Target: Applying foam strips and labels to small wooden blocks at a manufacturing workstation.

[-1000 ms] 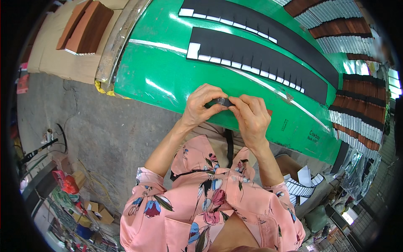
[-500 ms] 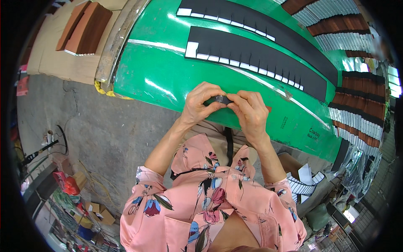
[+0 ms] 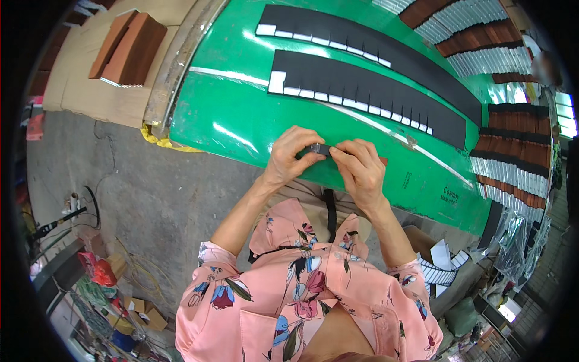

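Observation:
My left hand (image 3: 294,153) and my right hand (image 3: 360,169) meet above the near edge of a green table (image 3: 235,117). Both are closed, thumb against fingers, on the two ends of a small black strip (image 3: 324,149). Its left part is greyish and shiny; the fingers cover the rest. Just beyond lies a long black strip (image 3: 368,90) with a row of white tabs along its near edge. A second black strip (image 3: 362,42) of the same sort lies behind it. A small reddish-brown piece (image 3: 384,161) shows beside my right fingers.
Stacked brown pieces (image 3: 142,48) sit on cardboard at the far left. Rows of brown and silvery bundles (image 3: 515,130) line the table's right side. Clear plastic wrap (image 3: 512,241) hangs at the right. Below it, a striped black-and-white strip (image 3: 443,271) lies by the table.
My right fingers have shifted slightly along the small black strip, and more of it shows between the hands. The whole view has moved a little; the strips on the table lie as before.

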`<state>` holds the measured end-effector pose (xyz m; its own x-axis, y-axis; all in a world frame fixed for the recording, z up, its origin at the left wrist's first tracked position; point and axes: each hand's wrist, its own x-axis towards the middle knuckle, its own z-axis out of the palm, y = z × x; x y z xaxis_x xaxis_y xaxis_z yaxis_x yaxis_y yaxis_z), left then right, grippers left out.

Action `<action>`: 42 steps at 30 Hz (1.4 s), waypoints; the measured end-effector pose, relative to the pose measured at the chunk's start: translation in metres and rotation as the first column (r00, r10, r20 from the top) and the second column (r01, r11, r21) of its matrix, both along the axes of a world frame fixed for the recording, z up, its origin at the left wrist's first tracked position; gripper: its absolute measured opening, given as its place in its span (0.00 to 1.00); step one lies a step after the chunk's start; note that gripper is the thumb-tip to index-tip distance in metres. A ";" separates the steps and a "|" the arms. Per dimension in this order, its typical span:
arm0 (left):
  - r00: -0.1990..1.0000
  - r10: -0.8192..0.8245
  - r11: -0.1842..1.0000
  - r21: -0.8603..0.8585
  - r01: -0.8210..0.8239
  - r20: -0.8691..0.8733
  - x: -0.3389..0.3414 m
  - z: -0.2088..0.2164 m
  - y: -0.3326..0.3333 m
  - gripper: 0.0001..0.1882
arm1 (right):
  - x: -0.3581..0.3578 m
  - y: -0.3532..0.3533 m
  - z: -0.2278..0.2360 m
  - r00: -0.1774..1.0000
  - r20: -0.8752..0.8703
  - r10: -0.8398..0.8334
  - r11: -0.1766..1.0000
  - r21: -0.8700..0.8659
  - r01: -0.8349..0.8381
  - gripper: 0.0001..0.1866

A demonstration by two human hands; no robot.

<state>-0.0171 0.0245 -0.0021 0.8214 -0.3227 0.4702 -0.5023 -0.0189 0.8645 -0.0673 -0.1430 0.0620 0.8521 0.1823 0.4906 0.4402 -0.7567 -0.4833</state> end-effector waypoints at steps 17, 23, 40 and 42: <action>0.936 0.100 0.972 0.168 -0.165 0.338 0.002 0.010 -0.006 0.15 | 0.257 0.042 -0.020 0.980 -0.068 0.187 0.950 -0.241 -0.198 0.06; 0.943 0.020 0.982 0.173 -0.082 0.334 -0.001 0.003 0.001 0.18 | 0.311 0.073 -0.075 0.967 0.203 0.154 0.865 -0.501 -0.032 0.02; 0.945 0.080 0.976 0.166 -0.139 0.318 -0.004 0.007 -0.002 0.18 | 0.332 0.063 -0.053 0.996 0.000 0.087 0.911 -0.405 -0.079 0.07; 0.946 0.079 0.978 0.162 -0.136 0.314 -0.003 0.005 -0.002 0.18 | 0.322 0.057 -0.037 0.971 -0.238 0.032 0.998 -0.044 -0.044 0.09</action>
<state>-0.0201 0.0220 0.0026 0.6828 -0.3421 0.6455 -0.7267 -0.2272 0.6483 0.2546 -0.0864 0.0249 0.9350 0.2356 0.2650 0.3464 -0.7669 -0.5403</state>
